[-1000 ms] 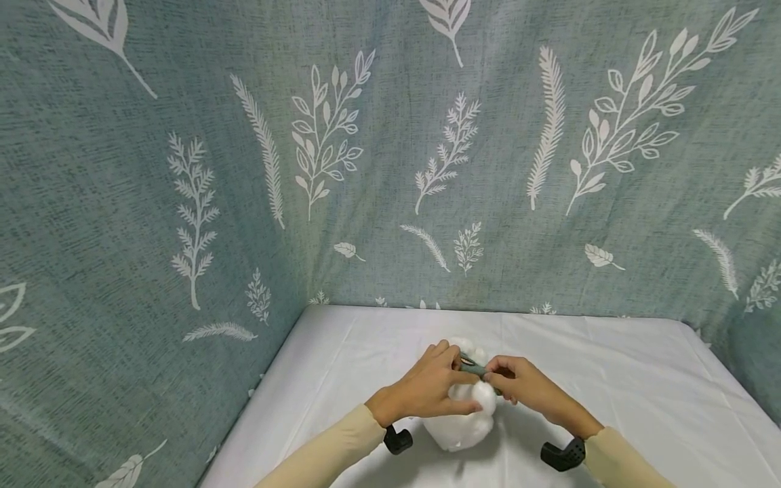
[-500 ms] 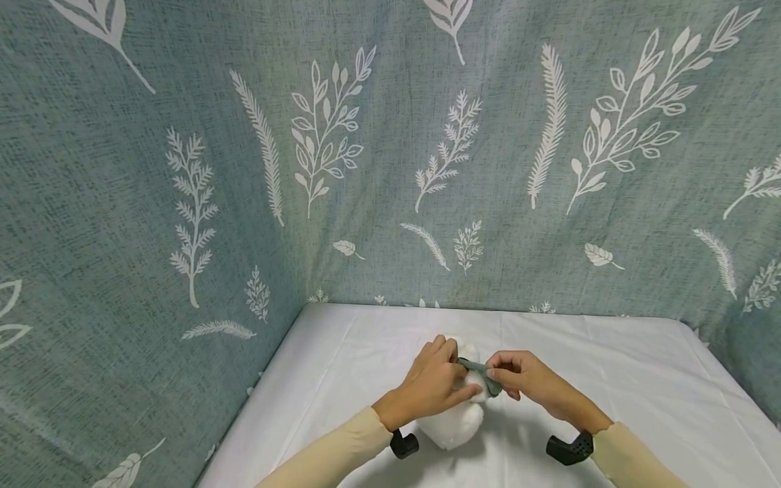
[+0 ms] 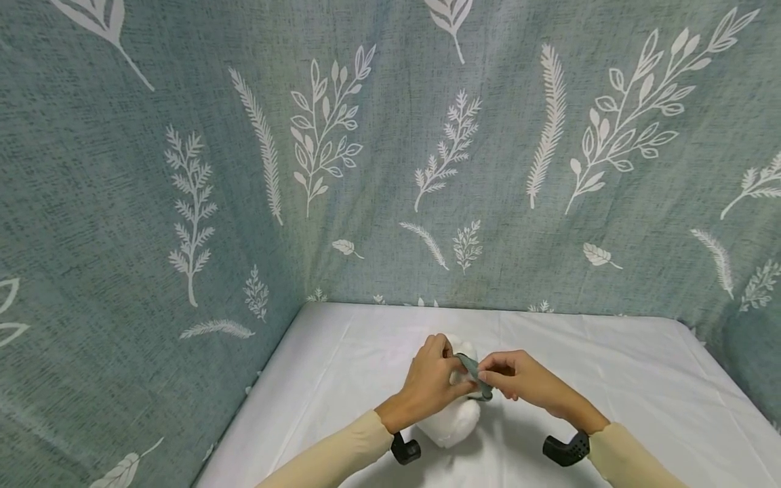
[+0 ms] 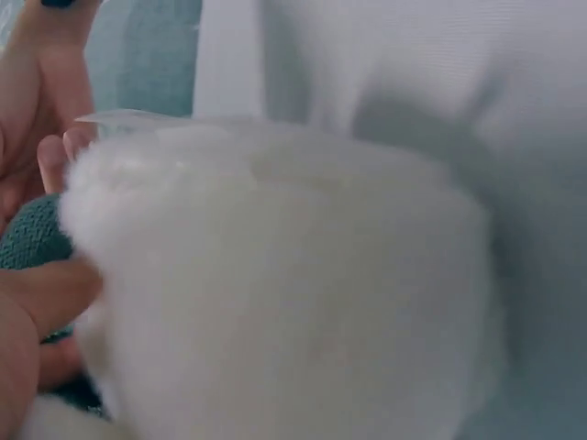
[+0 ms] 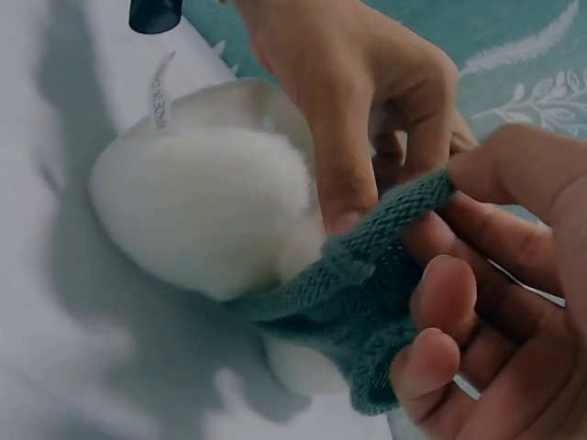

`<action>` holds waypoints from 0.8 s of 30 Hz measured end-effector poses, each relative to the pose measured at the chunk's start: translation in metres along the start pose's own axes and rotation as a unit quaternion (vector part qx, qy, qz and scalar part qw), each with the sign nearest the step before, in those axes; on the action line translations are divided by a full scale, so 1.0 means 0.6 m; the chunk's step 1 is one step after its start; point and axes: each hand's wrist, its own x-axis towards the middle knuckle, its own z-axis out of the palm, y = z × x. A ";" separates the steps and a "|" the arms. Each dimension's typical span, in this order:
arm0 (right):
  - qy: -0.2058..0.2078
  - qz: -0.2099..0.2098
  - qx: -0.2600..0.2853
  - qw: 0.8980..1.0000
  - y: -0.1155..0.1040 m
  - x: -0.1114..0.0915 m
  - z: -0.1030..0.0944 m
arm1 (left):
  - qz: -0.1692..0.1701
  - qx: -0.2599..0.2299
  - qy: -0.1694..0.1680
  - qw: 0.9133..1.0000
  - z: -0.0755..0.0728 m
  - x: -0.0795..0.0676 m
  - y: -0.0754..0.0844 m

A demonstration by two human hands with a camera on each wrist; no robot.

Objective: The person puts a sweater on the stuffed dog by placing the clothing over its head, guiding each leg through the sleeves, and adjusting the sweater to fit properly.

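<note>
A white plush toy (image 3: 448, 428) sits on the table between both hands, its fluffy body (image 4: 293, 284) filling the left wrist view. A green knitted garment (image 5: 367, 247) lies around part of the toy, its edge pulled out in the right wrist view. My right hand (image 3: 525, 379) pinches that edge between thumb and fingertips. My left hand (image 3: 430, 383) bends over the toy's far side and grips the garment's other end, with its thumb (image 5: 344, 197) against the plush. The toy's far side and some of the left fingertips are hidden.
A white cloth (image 3: 579, 400) covers the table. Green leaf-patterned fabric (image 3: 390, 169) hangs behind and at the sides. A printed label (image 5: 159, 96) sticks out from the toy. Dark wrist devices (image 3: 566, 449) sit at the cuffs.
The toy and garment have shifted slightly left. My right hand has moved a little left with the garment's edge, and the garment now slants down more steeply between the hands.
</note>
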 end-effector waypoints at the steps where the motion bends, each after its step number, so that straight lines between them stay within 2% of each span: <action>1: 0.012 0.007 -0.001 1.000 0.002 0.000 -0.001 | -0.003 -0.009 0.001 1.000 0.000 -0.002 -0.002; 7: 0.095 0.052 -0.013 0.994 0.020 -0.004 -0.012 | -0.027 -0.054 0.005 0.998 -0.003 -0.009 -0.011; 11: 0.121 0.068 -0.015 0.990 0.031 -0.009 -0.015 | -0.036 -0.066 -0.001 0.997 -0.005 -0.009 -0.014; 16: 0.103 0.085 -0.024 0.991 0.040 -0.013 -0.015 | -0.010 -0.065 -0.014 0.998 -0.008 -0.008 -0.015; 20: 0.089 0.078 -0.034 0.992 0.046 -0.009 -0.012 | 0.004 -0.057 -0.021 0.998 -0.008 -0.008 -0.017; 24: 0.106 0.071 -0.049 0.991 0.051 -0.006 -0.007 | 0.003 -0.058 -0.035 0.998 -0.008 -0.007 -0.017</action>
